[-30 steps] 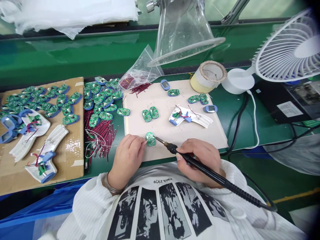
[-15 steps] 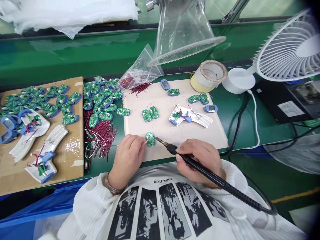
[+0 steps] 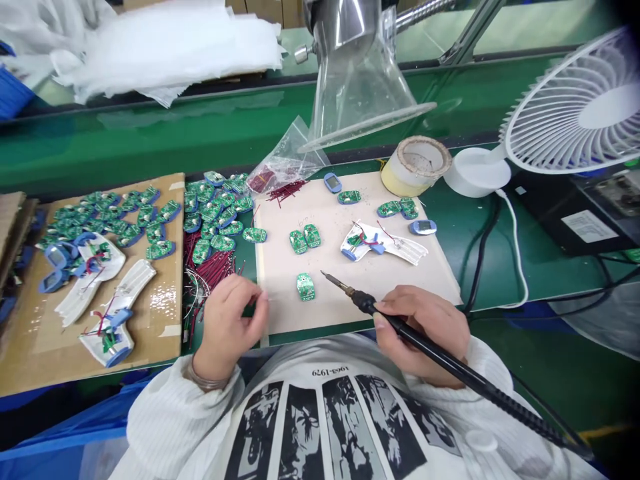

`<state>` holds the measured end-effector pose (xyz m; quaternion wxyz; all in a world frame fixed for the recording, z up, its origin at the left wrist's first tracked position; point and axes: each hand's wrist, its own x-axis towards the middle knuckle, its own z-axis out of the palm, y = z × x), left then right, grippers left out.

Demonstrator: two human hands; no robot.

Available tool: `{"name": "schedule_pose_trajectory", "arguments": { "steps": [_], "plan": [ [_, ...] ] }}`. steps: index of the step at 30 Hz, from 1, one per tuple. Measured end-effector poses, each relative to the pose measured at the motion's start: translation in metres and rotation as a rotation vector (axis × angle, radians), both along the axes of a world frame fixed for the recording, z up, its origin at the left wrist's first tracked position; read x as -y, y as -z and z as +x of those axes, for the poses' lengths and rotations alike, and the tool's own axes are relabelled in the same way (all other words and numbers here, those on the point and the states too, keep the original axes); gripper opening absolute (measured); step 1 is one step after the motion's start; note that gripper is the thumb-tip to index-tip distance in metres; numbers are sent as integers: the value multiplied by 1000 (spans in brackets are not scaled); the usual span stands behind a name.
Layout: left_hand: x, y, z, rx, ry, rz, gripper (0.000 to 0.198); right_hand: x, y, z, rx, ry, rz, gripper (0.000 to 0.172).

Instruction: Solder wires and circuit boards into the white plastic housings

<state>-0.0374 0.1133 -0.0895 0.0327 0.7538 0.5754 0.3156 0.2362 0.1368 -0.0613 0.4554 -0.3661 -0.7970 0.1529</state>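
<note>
One green worktop (image 3: pixel 497 267) carries a cardboard sheet (image 3: pixel 170 327) heaped with dozens of green circuit boards, too overlapped to count, and a pale mat (image 3: pixel 340 313) holding far fewer. Beside the mat stand one white desk fan (image 3: pixel 565 113) and one clear plastic hood (image 3: pixel 360 87). On the mat lie six loose boards, two blue casings and one white holder with a wired assembly; two more holders rest on the cardboard.

The right hand (image 3: pixel 425 330) grips one soldering iron (image 3: pixel 420 340) like a pen, its bare tip near but not touching the nearest circuit board (image 3: pixel 305 287), which lies alone on the mat. The left hand (image 3: pixel 230 327) sits just left of that board, fingers loosely curled and drawn together; whether they pinch a fine wire is hard to tell.

With nothing pinning the board, a touch from the tip could slide it. The hot tip could also scorch the mat or a sleeve, and the iron's trailing cord could snag.
</note>
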Motion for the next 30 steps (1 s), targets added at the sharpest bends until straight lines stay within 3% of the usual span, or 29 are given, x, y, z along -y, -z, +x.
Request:
{"name": "schedule_pose_trajectory", "arguments": {
  "steps": [4, 6, 8, 13, 16, 18, 22, 26, 30],
  "plan": [
    [2, -2, -30, -172, 85, -231, 32, -3, -3, 13, -19, 7, 32, 21],
    [2, -3, -35, -199, 131, -324, 24, -3, -4, 23, -11, 12, 43, 20],
    [0, -6, -33, -158, 113, -305, 11, -2, -3, 36, -2, 60, 30, 18],
    [-14, -17, 1, -137, 104, -227, 13, -11, 10, 61, -138, 176, -73, 22],
    [-24, -15, 30, -264, 152, -245, 32, -29, 24, 69, 100, 231, 26, 14],
    [-29, -10, 45, -361, 157, -271, 46, -42, 35, 72, 280, 222, 68, 18],
    [-35, -2, 57, -420, 156, -301, 41, -60, 56, 76, 459, 178, 74, 26],
    [-29, -10, 31, -343, 139, -267, 52, -53, 63, 73, 490, 170, 40, 26],
    [-11, -13, -20, -386, 101, -386, 36, -34, 61, 66, 408, 123, 23, 23]
  ]
}}
